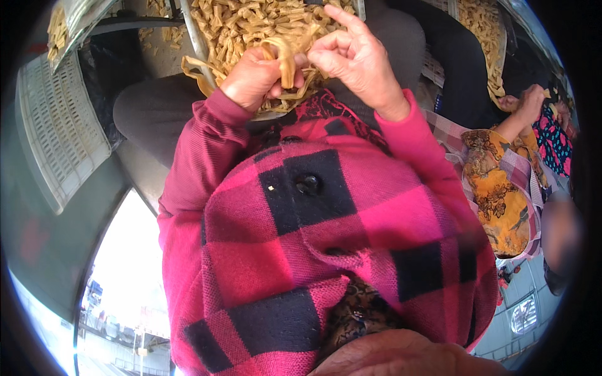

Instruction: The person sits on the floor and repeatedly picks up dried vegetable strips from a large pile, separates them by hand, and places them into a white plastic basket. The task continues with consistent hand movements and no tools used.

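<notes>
My left hand point(256, 75) grips a folded, yellowish-tan strip point(286, 61), which looks like dried tofu skin, looped over the fingers. Close on its right is my right hand point(355, 61), index finger stretched out and thumb near the other fingertips; whether a bit of the strip lies between them cannot be told. Long loose strips point(200, 77) hang over the near left rim of a light tray and lie under my hands. Beyond them the tray holds a heap of short knotted pieces point(235, 23) of the same material.
A white perforated plastic crate point(61, 127) stands at the left. Scattered pieces point(173, 35) lie on the floor beside the tray. On the right sits a co-worker with patterned sleeves, whose hands point(526, 105) are near another tray of pieces point(482, 37). My knees flank the tray.
</notes>
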Demonstrator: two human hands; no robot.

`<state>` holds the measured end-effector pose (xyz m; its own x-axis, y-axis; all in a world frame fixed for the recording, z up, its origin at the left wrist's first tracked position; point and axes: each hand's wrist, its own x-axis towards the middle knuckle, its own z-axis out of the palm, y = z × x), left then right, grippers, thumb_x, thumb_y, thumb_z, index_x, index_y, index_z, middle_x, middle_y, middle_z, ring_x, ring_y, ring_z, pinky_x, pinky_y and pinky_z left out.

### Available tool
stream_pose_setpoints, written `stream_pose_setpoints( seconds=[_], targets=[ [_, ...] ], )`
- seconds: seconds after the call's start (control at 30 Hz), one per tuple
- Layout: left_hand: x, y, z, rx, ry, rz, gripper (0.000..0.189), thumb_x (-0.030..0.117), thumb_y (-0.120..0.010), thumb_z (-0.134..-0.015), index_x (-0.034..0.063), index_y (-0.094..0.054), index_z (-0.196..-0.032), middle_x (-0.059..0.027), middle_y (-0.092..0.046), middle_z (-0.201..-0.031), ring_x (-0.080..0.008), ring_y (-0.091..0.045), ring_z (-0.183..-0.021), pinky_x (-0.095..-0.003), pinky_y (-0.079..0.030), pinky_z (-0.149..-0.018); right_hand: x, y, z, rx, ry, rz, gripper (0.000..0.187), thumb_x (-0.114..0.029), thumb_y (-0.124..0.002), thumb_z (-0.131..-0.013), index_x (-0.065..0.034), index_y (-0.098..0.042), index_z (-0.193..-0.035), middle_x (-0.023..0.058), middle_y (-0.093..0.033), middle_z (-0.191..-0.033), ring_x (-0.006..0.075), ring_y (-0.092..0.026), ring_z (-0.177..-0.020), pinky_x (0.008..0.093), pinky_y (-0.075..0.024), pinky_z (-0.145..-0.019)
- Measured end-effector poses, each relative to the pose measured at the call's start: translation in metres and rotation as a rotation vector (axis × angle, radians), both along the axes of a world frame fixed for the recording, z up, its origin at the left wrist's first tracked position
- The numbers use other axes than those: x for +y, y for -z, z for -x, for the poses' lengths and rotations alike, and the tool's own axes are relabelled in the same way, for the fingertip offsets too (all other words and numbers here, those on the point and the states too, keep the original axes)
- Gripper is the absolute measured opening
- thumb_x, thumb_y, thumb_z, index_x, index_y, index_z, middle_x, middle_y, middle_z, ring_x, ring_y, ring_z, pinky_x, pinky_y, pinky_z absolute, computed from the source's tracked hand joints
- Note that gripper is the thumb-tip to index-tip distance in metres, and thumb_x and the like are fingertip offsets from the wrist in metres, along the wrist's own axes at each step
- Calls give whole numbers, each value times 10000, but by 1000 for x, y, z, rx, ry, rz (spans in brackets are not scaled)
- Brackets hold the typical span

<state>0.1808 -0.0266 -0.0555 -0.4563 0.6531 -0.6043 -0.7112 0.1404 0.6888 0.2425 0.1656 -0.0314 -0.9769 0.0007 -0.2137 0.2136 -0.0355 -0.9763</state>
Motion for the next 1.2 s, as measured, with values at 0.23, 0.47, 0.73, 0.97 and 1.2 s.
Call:
stream_pose_setpoints(
  seconds=[0.23,0.47,0.73,0.97,1.2],
  targets=[
    [-16,-25,-21,489,7,235,317,26,-581,-911,-23,-570,-1223,-69,-642,-1097,-92,-577,-1001,-227,-463,-859,-6,7,9,-193,-142,490,166,-62,-638,-862,-26,-580,-1014,-5,-629,-787,57,-559,-639,199,-469,-573],
    [-18,-10,-27,-50,-392,-121,235,70,-628,-901,46,-648,-1134,-12,-650,-893,-24,-405,-551,-170,-324,-500,-13,56,18,-274,-79,550,229,-86,-669,-861,-12,-557,-1046,29,-641,-897,70,-597,-824,194,-470,-670],
    [-20,32,-34,510,93,314,163,18,-698,-812,19,-660,-971,-20,-663,-880,-113,-615,-814,-257,-506,-728,-34,19,-3,3,-174,-249,232,-213,-704,-825,-49,-595,-948,28,-618,-646,120,-595,-558,301,-481,-517],
    [-14,0,-13,982,-125,600,529,77,-750,-716,73,-492,-1178,-40,-614,-646,-177,-647,-606,-315,-515,-558,-28,7,-12,237,30,-334,247,-146,-628,-890,-39,-537,-1093,100,-635,-868,168,-646,-761,299,-534,-656],
    [-27,24,1,1164,123,311,314,177,-685,-846,118,-618,-1148,-88,-675,-743,-222,-664,-619,-325,-530,-558,2,46,-1,-247,-108,327,166,-130,-618,-905,-6,-595,-1013,17,-592,-772,27,-475,-557,175,-383,-471]
  ],
)
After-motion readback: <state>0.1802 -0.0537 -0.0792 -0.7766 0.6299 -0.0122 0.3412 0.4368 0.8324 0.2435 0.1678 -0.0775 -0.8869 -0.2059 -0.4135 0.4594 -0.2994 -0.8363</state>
